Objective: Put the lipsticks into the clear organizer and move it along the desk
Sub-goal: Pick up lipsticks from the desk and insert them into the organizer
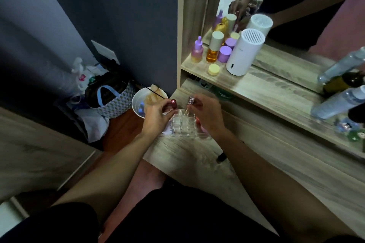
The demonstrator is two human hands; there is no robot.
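Observation:
The clear organizer [184,124], a grid of small square cells, stands at the left end of the wooden desk [256,173]. My left hand [156,118] is at its left side, holding a dark red lipstick [173,104] upright above the near-left cells. My right hand [207,116] is at its right side, gripping a pale pink lipstick [191,100] over the back cells. Something pink [203,128] shows under my right palm beside the organizer. The cells I can see look empty.
A shelf [266,92] above the desk carries purple and amber bottles [213,51], a yellow jar and a white cylinder [244,53], with a mirror behind. Clear bottles [339,102] lie at the right. A small black object [221,157] lies on the desk. A white bin [138,102] and bags sit on the floor at left.

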